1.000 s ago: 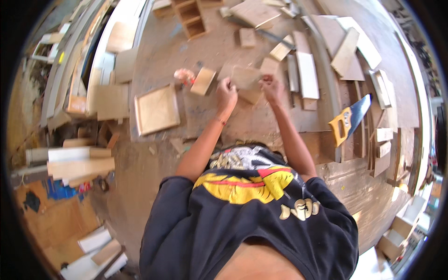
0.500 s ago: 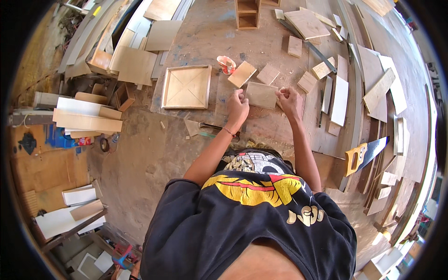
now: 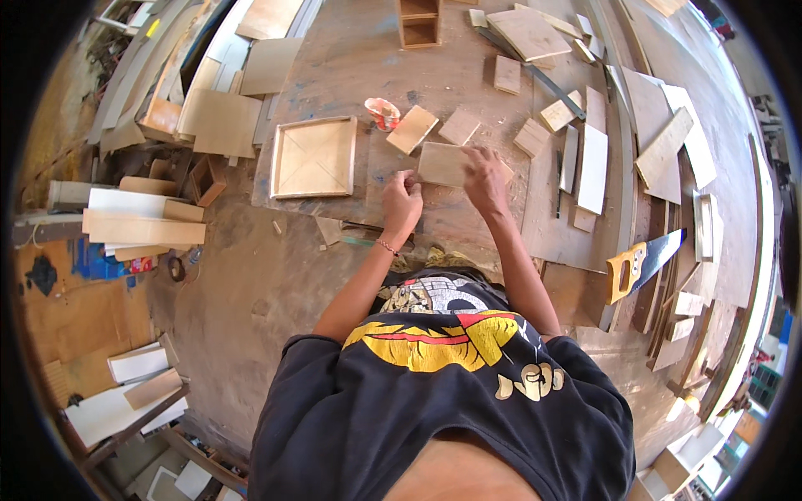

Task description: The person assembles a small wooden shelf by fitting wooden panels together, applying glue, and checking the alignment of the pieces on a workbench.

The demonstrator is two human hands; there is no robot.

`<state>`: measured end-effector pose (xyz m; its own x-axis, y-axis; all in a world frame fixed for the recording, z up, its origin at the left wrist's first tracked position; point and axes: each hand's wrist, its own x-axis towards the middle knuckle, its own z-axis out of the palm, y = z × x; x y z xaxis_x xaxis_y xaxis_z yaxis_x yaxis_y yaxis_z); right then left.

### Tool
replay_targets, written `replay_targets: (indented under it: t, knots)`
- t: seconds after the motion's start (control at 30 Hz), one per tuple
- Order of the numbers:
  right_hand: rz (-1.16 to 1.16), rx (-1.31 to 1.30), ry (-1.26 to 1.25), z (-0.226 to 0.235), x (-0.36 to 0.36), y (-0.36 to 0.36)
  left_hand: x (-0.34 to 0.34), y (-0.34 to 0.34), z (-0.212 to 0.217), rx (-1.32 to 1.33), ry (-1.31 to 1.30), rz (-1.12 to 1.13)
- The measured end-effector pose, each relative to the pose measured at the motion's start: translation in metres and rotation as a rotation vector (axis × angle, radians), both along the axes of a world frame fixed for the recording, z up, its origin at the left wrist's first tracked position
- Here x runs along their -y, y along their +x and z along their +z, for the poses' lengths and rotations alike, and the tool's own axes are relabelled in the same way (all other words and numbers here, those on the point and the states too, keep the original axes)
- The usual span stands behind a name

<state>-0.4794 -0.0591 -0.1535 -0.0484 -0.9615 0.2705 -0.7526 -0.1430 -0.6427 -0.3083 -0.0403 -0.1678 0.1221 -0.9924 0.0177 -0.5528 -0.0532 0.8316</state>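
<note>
A small rectangular wooden panel (image 3: 443, 164) lies on the worktable in front of me. My left hand (image 3: 403, 204) is closed at its left end, thumb and fingertips pinching the near left corner. Across the panel's right part lies my right hand (image 3: 486, 177), fingers stretched over the top face and slightly blurred. The panel's right corner shows past that hand. Just beyond sit two small wood blocks, a pale one (image 3: 412, 129) and a browner one (image 3: 459, 126). A red and white crumpled packet (image 3: 382, 113) is beside the pale block.
A shallow square wooden tray (image 3: 313, 159) with crossed lines stands to the left. A handsaw (image 3: 645, 265) with a yellow handle lies at the right. Wood offcuts and a dark metal square (image 3: 555, 90) are at the far right. A small open wooden box (image 3: 418, 23) stands at the back.
My right hand has moved from pinching the panel's right edge to lying over its top face. My left hand stays at the left end. The whole view has shifted slightly.
</note>
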Motion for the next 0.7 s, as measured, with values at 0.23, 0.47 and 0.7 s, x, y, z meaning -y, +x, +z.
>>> replay_targets:
  t: [0.23,0.47,0.7]
  knots:
    - [0.108,-0.227,0.190,0.020,-0.009,0.000,0.000,-0.005,0.001,-0.052,0.016,-0.041]
    - [-0.137,-0.175,0.116,0.016,-0.011,-0.033,0.005,-0.017,0.004,-0.081,-0.017,-0.112]
    - [-0.510,-0.185,0.089,0.017,-0.014,-0.076,0.001,-0.032,0.017,0.011,0.075,-0.196]
